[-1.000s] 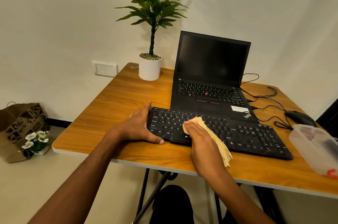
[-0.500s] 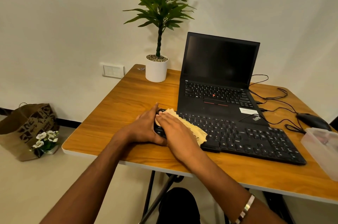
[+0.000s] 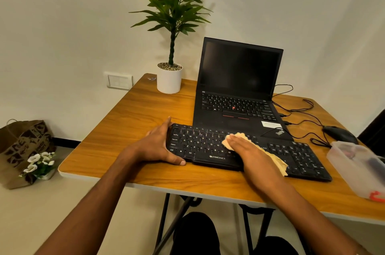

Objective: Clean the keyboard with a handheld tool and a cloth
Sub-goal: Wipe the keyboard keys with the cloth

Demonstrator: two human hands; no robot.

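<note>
A black keyboard lies along the front of the wooden table, in front of an open laptop. My left hand clasps the keyboard's left end, thumb on its front edge. My right hand lies flat on a pale yellow cloth, pressing it onto the keys near the middle of the keyboard. The cloth sticks out past my fingertips and trails toward the front right edge of the keyboard. No handheld tool shows in either hand.
A black laptop stands open behind the keyboard, a white potted plant at the back left. Cables and a black mouse lie at the right, beside a clear plastic box. A paper bag with flowers sits on the floor.
My right hand slid the cloth from the keyboard's left end, next to my left hand, rightward to the middle keys. My left hand kept its hold on the left end.
</note>
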